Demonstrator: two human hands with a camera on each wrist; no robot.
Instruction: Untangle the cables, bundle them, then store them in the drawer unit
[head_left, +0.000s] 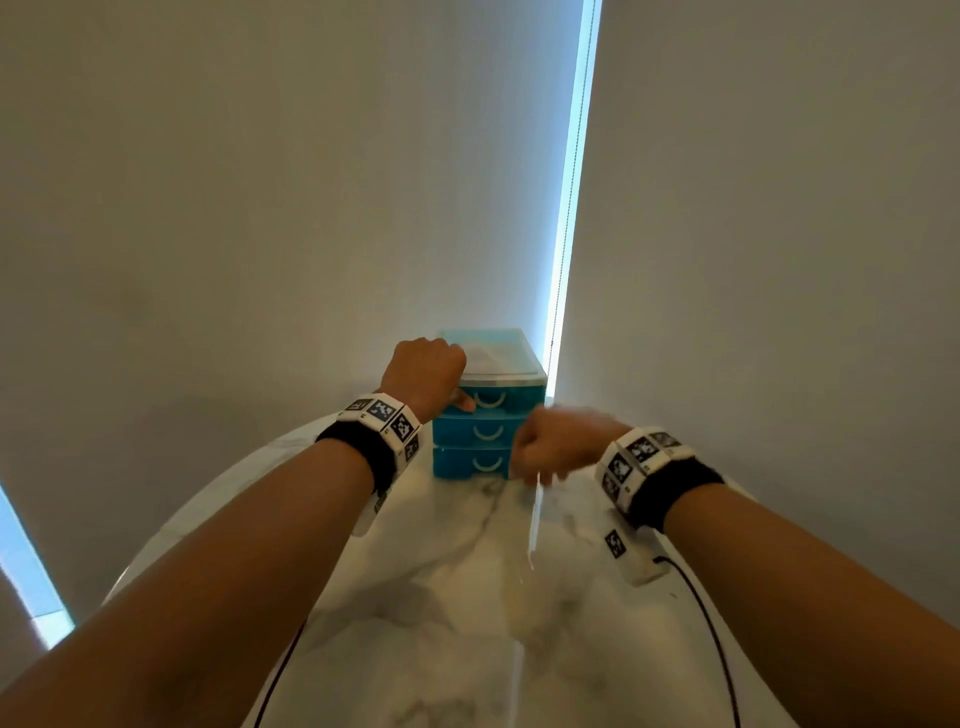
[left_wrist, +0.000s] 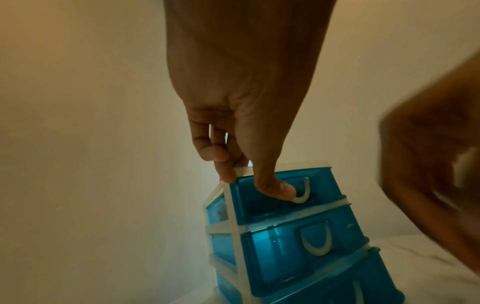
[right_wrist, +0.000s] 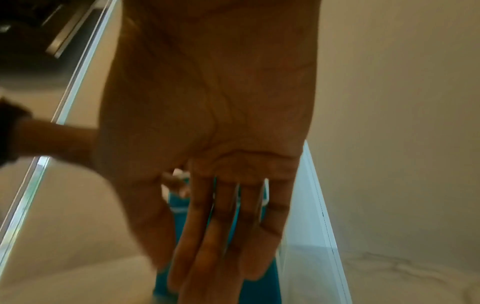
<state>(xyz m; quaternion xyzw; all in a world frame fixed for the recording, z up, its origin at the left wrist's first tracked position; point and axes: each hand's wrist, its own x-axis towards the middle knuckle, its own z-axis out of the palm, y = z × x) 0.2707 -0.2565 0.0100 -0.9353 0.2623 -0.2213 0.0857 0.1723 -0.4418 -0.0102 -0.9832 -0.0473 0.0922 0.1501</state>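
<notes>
The blue drawer unit (head_left: 488, 431) with three white-handled drawers stands at the far end of the marble table (head_left: 441, 571), against the wall. My left hand (head_left: 426, 374) grips its top left corner, fingers curled over the white frame (left_wrist: 241, 170); the thumb (left_wrist: 275, 189) lies on the top drawer front beside its handle (left_wrist: 302, 195). All three drawers look shut. My right hand (head_left: 556, 441) is blurred in front of the unit's right side, its fingers (right_wrist: 221, 226) straight and holding nothing. No cables are in view.
The wall rises close behind the unit, with a bright window strip and bead chain (head_left: 571, 208) just to its right. Thin black wires (head_left: 711, 623) run from my wrist bands along both forearms. The table edge curves away on the left.
</notes>
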